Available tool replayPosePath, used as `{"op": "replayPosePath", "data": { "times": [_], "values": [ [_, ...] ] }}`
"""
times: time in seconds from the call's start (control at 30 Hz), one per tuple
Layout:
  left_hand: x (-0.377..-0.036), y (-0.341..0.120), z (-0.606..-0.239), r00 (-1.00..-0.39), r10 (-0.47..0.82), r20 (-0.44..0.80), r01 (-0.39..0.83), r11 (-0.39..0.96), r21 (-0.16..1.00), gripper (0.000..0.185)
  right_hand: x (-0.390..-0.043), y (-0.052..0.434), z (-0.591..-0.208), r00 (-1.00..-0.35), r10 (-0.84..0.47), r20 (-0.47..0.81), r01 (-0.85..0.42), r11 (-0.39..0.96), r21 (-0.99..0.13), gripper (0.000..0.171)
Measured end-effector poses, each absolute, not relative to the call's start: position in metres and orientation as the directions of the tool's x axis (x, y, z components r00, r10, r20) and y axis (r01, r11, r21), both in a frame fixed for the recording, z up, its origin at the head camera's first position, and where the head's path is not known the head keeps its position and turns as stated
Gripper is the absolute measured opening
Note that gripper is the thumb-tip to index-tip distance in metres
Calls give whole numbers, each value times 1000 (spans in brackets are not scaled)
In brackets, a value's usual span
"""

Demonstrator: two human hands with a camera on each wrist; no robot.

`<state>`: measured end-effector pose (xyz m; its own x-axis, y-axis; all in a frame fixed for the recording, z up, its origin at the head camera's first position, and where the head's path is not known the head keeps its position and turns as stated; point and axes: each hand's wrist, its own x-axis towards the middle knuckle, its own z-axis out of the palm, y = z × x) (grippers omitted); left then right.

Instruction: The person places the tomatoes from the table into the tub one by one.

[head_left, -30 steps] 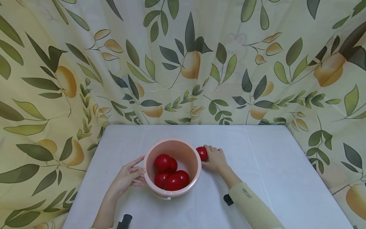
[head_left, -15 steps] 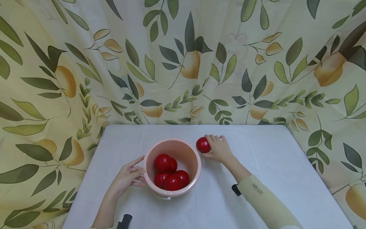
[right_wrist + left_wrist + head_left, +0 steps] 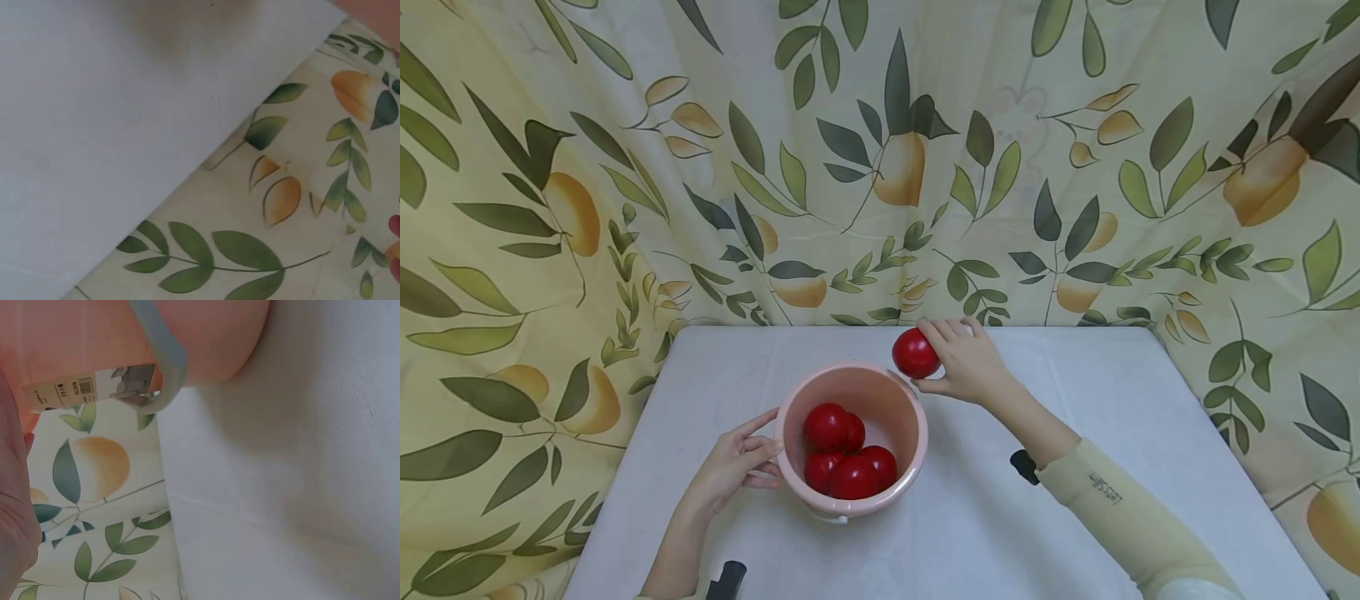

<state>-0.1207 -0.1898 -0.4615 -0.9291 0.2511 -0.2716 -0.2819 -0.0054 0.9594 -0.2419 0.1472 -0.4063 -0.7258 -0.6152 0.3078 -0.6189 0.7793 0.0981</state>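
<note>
A pink plastic bucket stands on the white table with several red tomatoes inside. My left hand rests against the bucket's left wall with straight fingers. My right hand grips one red tomato in the air just above the bucket's far right rim. In the left wrist view the bucket's pink wall, its grey handle and a label show close up. The right wrist view shows only the table and the leaf-print cloth.
A leaf-and-fruit printed curtain hangs behind and to both sides of the table. The table's far edge runs just behind my right hand. Small black wrist mounts show on both forearms.
My right hand has lifted the tomato off the table beside the bucket and carried it up and left, over the bucket's rim. The left hand and bucket have stayed still.
</note>
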Motion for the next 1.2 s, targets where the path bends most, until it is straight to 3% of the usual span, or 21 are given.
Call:
{"op": "replayPosePath", "data": {
  "times": [0.33,0.57,0.87,1.2],
  "values": [
    [-121,-191,-461,-928,269,-259,-274,-22,961,66,-218,111,-401,-613,-749,252,-744,654,132,74],
    [-121,-190,-461,-927,269,-261,-277,-24,960,66,-207,91,-411,-550,-824,136,-807,566,169,76],
    [-121,-190,-461,-928,260,-268,-281,-13,960,67,-201,78,-427,-527,-849,-20,-833,512,211,79],
    [-121,-190,-462,-929,251,-272,-283,-10,959,66,-199,71,-435,-519,-843,-140,-812,436,388,80]
  ]
}}
